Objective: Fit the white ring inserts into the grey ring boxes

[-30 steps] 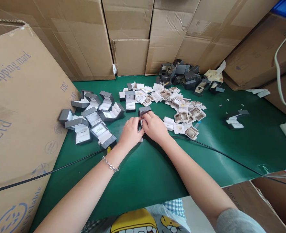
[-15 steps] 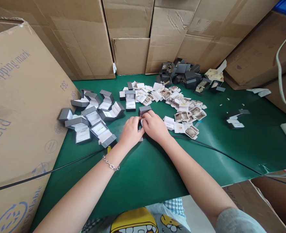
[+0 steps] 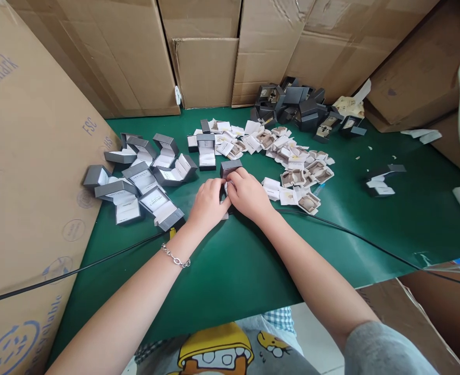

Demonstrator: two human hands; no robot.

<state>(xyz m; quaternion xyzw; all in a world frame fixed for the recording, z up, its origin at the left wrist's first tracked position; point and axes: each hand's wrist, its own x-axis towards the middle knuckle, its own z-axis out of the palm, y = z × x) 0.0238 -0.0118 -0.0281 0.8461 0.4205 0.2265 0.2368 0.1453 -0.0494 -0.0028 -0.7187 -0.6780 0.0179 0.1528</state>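
Note:
Between my two hands, on the green table [image 3: 230, 276], stands a small grey hinged jewellery box [image 3: 230, 166] with its lid up. My left hand [image 3: 209, 202] wraps the box's left side, thumb toward the middle. Across its front lies my right hand [image 3: 247, 194], fingers bent down into the white interior. Most of the box's inside is hidden by the fingers. Just beyond stands another open box [image 3: 207, 151] with a white lining. To the left sit several more open grey boxes [image 3: 160, 204], and to the right lies a heap of white card inserts [image 3: 292, 156].
Dark boxes [image 3: 308, 109] are piled at the back right, and a single open box [image 3: 381, 186] lies apart at the right. A black cable [image 3: 343, 227] crosses the table near my wrists. Large cartons [image 3: 206, 73] wall the back and left side.
The whole view has shifted slightly as the head moved. Both hands stay on the same box, with only small finger movement.

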